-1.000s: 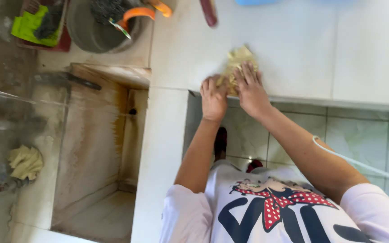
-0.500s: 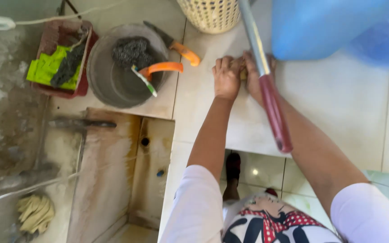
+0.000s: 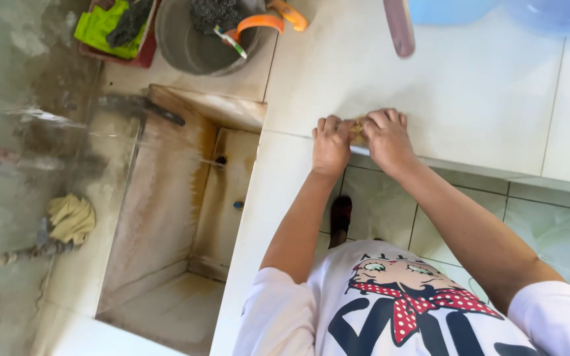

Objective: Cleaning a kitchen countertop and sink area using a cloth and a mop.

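Both my hands press together on a small yellowish cloth at the front edge of the white tiled counter. My left hand has its fingers curled over the cloth's left side. My right hand covers its right side. Most of the cloth is hidden under my fingers.
A stained sunken basin lies to the left of the counter. Beyond it stand a grey bucket with scrubbers and orange-handled tools, and a red tray with a green cloth. A reddish handle and blue containers sit at the far edge. A mop head lies at left.
My hands have come back from near the reddish handle to the counter's front edge and now hold the yellowish cloth. The view has tilted down again.
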